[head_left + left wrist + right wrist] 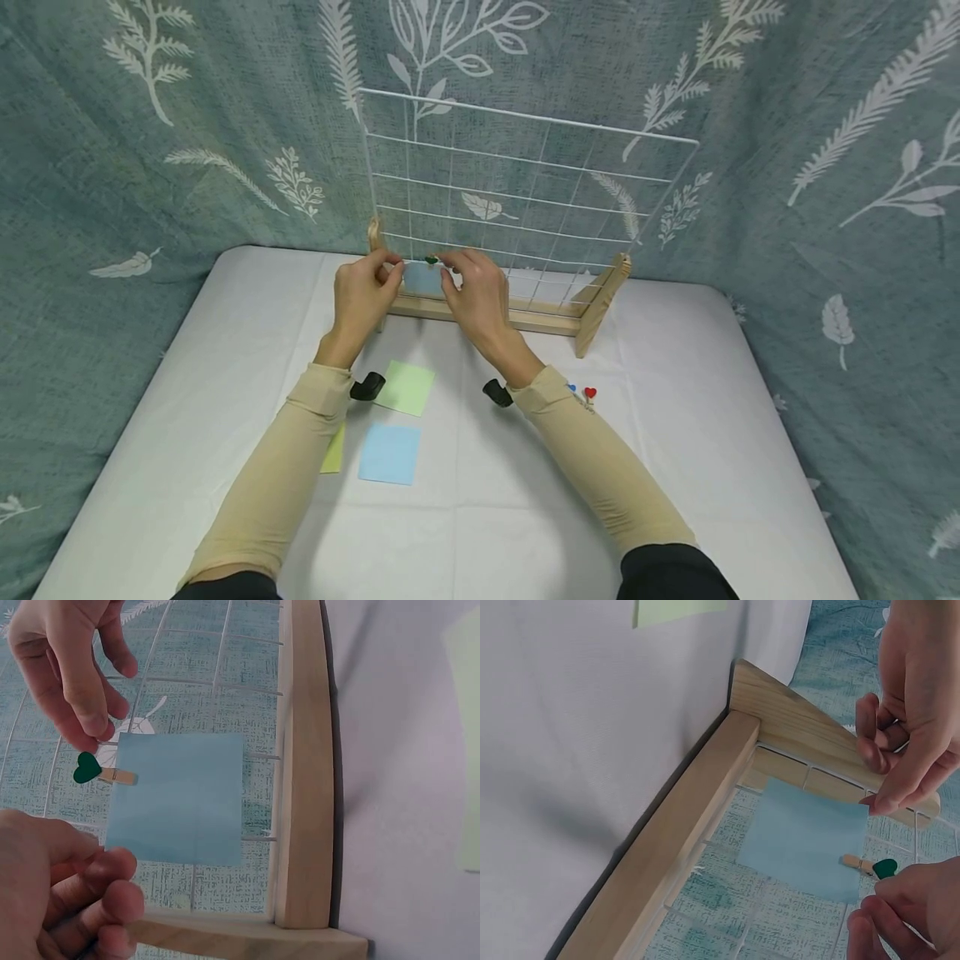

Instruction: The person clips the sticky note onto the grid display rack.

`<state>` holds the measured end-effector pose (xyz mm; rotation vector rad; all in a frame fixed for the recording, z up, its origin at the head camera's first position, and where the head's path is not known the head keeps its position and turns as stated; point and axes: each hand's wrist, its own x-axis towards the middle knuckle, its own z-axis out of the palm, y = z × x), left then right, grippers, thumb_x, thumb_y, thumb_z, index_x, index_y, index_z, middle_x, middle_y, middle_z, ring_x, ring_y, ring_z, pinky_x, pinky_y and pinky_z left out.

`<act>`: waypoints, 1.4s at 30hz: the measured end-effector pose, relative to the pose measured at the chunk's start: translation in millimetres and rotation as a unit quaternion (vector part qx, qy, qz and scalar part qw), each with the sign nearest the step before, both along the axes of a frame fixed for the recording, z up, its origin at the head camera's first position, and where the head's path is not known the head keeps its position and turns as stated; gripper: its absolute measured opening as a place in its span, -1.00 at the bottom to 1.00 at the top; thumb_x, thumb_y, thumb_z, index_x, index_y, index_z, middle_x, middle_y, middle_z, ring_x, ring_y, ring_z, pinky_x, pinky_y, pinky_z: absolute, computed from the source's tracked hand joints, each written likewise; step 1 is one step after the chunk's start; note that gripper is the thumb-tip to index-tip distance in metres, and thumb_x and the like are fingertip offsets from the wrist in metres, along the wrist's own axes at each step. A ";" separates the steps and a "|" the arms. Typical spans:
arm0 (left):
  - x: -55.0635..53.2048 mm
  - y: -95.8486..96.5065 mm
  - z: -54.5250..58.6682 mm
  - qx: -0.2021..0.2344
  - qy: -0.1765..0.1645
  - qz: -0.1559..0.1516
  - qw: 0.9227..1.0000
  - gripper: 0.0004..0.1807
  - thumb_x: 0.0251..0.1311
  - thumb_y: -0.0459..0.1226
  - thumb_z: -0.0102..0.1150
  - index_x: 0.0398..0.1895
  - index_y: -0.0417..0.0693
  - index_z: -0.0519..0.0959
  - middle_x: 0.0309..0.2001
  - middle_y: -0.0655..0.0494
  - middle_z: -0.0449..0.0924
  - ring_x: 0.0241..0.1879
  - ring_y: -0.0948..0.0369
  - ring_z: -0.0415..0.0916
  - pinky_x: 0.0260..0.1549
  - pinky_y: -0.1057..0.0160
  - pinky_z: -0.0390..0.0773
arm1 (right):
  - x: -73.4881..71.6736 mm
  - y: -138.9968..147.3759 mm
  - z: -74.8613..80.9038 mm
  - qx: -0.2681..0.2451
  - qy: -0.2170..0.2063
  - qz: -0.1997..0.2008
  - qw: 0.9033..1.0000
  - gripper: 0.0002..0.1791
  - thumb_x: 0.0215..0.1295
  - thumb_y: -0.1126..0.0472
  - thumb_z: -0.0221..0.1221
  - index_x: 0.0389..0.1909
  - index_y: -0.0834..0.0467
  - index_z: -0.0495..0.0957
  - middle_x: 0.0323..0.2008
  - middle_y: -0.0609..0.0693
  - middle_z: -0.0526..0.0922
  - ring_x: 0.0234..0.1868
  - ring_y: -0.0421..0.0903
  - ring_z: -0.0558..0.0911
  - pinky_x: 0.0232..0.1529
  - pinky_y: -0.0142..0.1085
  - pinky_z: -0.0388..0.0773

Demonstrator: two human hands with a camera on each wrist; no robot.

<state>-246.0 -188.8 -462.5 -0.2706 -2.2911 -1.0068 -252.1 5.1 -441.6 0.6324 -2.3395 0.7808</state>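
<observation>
A corner of the blue note is pinched by the left hand, seemingly to keep it flat against the wire grid. The right hand, loosely parted and apparently holding nothing, is poised beside the green heart clip, by which the note's top edge is gripped low on the grid. The grid is propped upright by its wooden stand; before it, 3 loose notes are laid within reach.

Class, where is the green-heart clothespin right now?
In the head view, the green-heart clothespin is left of centre, between the left hand and right hand, at the top edge of the blue note against the wire grid.
</observation>
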 end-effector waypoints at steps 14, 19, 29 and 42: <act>6.9 -3.5 -5.9 0.008 -0.017 0.014 1.000 -0.89 0.33 -0.33 0.34 -0.30 -0.22 0.75 -0.68 -0.02 0.59 -0.69 0.07 0.45 -0.53 0.12 0.38 | 3.7 15.7 -7.1 -0.022 -0.006 -0.006 1.000 -0.86 0.34 0.37 0.33 -0.15 0.18 0.80 -0.22 0.02 0.82 -0.25 -0.07 0.76 -0.33 -0.26 0.66; 10.5 -4.3 -7.7 0.011 -0.019 0.009 1.000 -0.90 0.33 -0.34 0.35 -0.30 -0.22 0.75 -0.68 -0.03 0.59 -0.70 0.09 0.44 -0.54 0.13 0.38 | 9.3 21.8 -12.1 -0.024 -0.002 -0.005 1.000 -0.86 0.35 0.38 0.32 -0.15 0.19 0.80 -0.25 0.04 0.82 -0.27 -0.06 0.76 -0.36 -0.29 0.66; 17.1 -5.9 -11.8 0.011 -0.032 0.008 0.999 -0.86 0.33 -0.31 0.36 -0.33 -0.23 0.75 -0.69 -0.02 0.58 -0.69 0.09 0.44 -0.54 0.15 0.37 | 25.1 39.8 -23.2 -0.018 -0.026 -0.008 0.999 -0.87 0.36 0.35 0.33 -0.14 0.17 0.80 -0.25 0.04 0.82 -0.26 -0.06 0.76 -0.35 -0.29 0.66; 24.6 -8.1 -14.7 0.002 -0.025 0.004 1.000 -0.85 0.32 -0.31 0.38 -0.36 -0.25 0.75 -0.70 -0.03 0.58 -0.71 0.10 0.43 -0.55 0.14 0.38 | 44.2 75.9 -33.3 -0.021 -0.049 -0.012 0.999 -0.90 0.32 0.36 0.36 -0.19 0.17 0.79 -0.30 0.03 0.81 -0.29 -0.08 0.76 -0.36 -0.30 0.67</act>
